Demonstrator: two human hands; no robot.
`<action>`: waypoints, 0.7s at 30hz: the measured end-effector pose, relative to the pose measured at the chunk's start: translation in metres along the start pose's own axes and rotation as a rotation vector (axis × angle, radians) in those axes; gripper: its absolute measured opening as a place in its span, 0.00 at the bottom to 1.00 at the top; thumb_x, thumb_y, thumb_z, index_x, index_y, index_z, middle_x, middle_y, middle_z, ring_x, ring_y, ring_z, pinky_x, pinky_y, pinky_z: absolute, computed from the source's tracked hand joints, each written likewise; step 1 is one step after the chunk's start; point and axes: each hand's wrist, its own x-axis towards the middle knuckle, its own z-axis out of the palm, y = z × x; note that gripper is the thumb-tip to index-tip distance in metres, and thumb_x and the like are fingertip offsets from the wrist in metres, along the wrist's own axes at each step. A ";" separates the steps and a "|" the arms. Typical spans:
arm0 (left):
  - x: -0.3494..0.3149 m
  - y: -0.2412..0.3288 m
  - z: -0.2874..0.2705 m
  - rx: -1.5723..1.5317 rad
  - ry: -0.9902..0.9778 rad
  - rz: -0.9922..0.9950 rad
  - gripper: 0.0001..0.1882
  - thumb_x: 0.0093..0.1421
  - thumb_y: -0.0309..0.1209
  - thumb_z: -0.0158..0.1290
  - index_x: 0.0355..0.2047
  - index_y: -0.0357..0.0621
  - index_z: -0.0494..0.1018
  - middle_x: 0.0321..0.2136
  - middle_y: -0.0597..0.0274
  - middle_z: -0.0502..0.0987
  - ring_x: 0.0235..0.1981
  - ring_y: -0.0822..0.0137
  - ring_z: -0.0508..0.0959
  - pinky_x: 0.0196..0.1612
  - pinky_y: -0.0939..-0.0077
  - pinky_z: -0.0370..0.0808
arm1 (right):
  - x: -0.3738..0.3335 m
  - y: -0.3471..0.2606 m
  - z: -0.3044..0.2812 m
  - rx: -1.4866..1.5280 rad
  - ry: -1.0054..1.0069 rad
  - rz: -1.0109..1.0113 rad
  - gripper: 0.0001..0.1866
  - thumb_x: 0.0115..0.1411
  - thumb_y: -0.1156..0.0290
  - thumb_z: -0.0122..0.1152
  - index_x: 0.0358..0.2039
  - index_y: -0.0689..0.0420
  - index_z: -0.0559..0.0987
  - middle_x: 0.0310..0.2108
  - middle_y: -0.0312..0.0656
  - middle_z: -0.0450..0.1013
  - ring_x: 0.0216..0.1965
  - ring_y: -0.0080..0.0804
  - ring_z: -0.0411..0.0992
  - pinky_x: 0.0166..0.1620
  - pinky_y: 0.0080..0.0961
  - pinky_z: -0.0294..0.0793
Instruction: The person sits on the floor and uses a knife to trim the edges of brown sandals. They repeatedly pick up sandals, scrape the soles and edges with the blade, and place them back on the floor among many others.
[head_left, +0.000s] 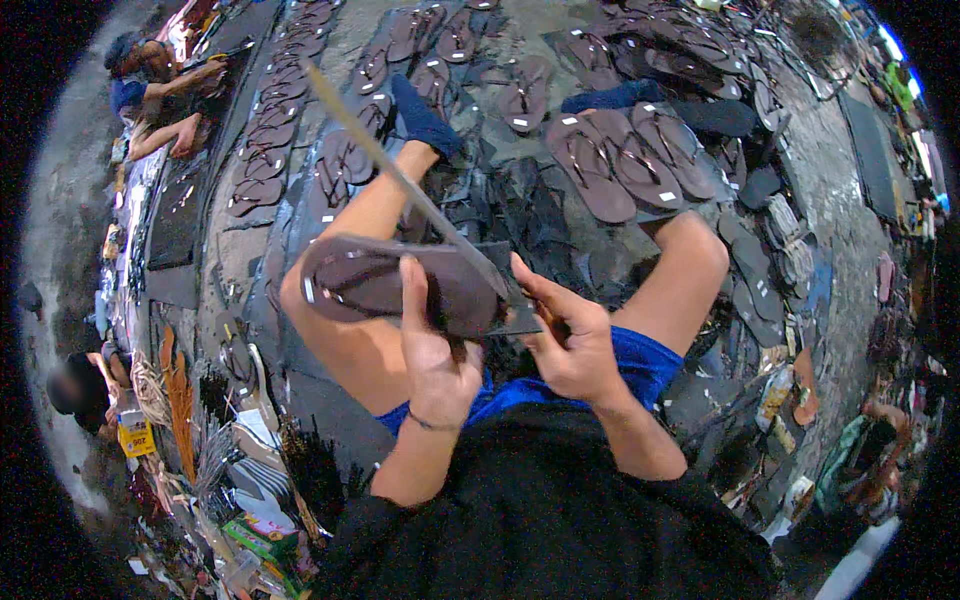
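My left hand [437,375] grips a dark brown flip-flop [465,285] from below, its thumb lying over the sole's upper face. The flip-flop is held level above my lap, toe end to the left, with its glossy thong strap upward. At its heel end, a flat black piece of rubber [522,318] sticks out past the sole. My right hand [572,345] is closed at that end on a long, thin blade [385,165]. The blade slants up to the far left across the flip-flop's heel; its handle is hidden in my fingers.
Rows of brown flip-flops [270,145] cover the floor ahead, and several more [625,165] lie beyond my right knee. Black rubber scraps [515,200] are heaped between my legs. Left, a person [155,95] sits working; material bundles [178,400] lie nearer. Another person [880,440] is at right.
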 end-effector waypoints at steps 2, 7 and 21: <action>0.013 0.005 0.006 -0.053 0.000 -0.015 0.19 0.62 0.48 0.51 0.43 0.48 0.73 0.36 0.65 0.79 0.37 0.68 0.79 0.41 0.70 0.78 | -0.011 0.004 0.001 -0.326 0.124 -0.145 0.25 0.56 0.76 0.62 0.55 0.58 0.72 0.37 0.43 0.77 0.26 0.27 0.71 0.33 0.22 0.73; 0.020 0.006 -0.027 -0.081 0.032 -0.215 0.16 0.63 0.43 0.50 0.42 0.44 0.74 0.35 0.62 0.80 0.36 0.66 0.80 0.39 0.69 0.79 | -0.095 0.021 -0.023 -0.537 0.179 -0.039 0.18 0.51 0.71 0.68 0.43 0.58 0.79 0.32 0.44 0.78 0.24 0.31 0.74 0.28 0.24 0.75; -0.016 -0.009 -0.117 0.376 0.146 -0.071 0.11 0.62 0.32 0.51 0.41 0.37 0.71 0.34 0.62 0.76 0.35 0.68 0.78 0.40 0.72 0.76 | -0.051 0.000 0.019 -0.343 -0.077 0.167 0.14 0.57 0.62 0.61 0.42 0.56 0.79 0.26 0.46 0.76 0.25 0.41 0.76 0.29 0.31 0.75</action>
